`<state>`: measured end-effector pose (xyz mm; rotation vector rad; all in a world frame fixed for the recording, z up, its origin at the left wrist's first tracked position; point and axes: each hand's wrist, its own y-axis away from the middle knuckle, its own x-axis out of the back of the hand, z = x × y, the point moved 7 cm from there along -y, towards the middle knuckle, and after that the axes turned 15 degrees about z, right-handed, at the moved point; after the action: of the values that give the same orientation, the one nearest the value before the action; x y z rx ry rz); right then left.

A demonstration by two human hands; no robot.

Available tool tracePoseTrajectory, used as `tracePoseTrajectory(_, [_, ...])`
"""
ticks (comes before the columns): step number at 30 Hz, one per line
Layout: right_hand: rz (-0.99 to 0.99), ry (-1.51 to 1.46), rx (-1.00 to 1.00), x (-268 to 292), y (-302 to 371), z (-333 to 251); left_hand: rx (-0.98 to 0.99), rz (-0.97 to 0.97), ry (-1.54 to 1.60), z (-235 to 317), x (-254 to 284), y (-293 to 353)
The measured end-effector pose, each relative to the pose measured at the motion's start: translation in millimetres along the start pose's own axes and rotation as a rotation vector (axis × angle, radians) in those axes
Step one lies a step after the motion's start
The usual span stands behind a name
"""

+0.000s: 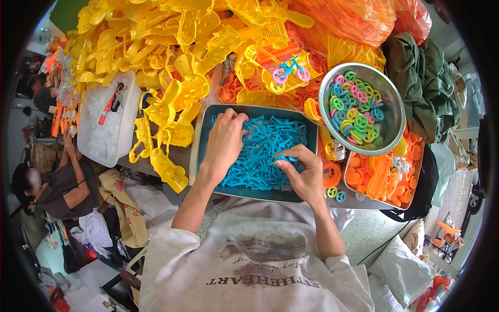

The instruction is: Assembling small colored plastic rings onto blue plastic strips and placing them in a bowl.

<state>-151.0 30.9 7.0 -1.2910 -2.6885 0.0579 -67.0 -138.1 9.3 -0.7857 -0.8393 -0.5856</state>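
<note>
A metal tray in front of me holds a heap of slender blue plastic parts. Over the tray's left side is my left hand, its fingers curled toward the parts; what they hold, if anything, is hidden. My right hand is at the heap's right side, thumb and forefinger drawn close together among the blue parts. Whether a part is between them I cannot make out. Beyond the tray, a small blue toy bicycle with pink wheels rests on yellow plastic pieces.
Yellow plastic parts pile up behind and left. At right, a steel bowl holds colourful little wheels, beside a tray of orange parts. A white tub with a red-handled tool stands left. Another person sits farther left.
</note>
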Motion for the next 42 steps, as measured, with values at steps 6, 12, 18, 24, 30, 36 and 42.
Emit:
tracePoseTrajectory(6, [0.013, -0.004, 0.017, 1, -1, 0, 0.075, -0.012, -0.026, -12, 8, 8])
tracePoseTrajectory(12, [0.012, 0.023, 0.013, 0, -2, -1, 0.155, 0.030, 0.043, -14, 10, 5])
tracePoseTrajectory(18, [0.005, 0.024, 0.029, 0, 0, -1, 0.059, -0.026, -0.042, -15, -4, 4])
tracePoseTrajectory(24, [0.003, 0.051, 0.015, -1, 0, -2, 0.079, -0.019, 0.006, -13, 4, 3])
tracePoseTrajectory(30, [-0.025, 0.066, 0.038, -12, -1, -7, 0.528, 0.138, 0.982, 15, 27, 18])
tracePoseTrajectory(36, [-0.068, 0.134, 0.040, -14, 2, -8, 0.548, -0.017, 1.058, 28, 15, 38])
tracePoseTrajectory(42, [-0.121, 0.118, -0.001, -15, 2, -8, 0.536, -0.012, 1.069, 29, 4, 48])
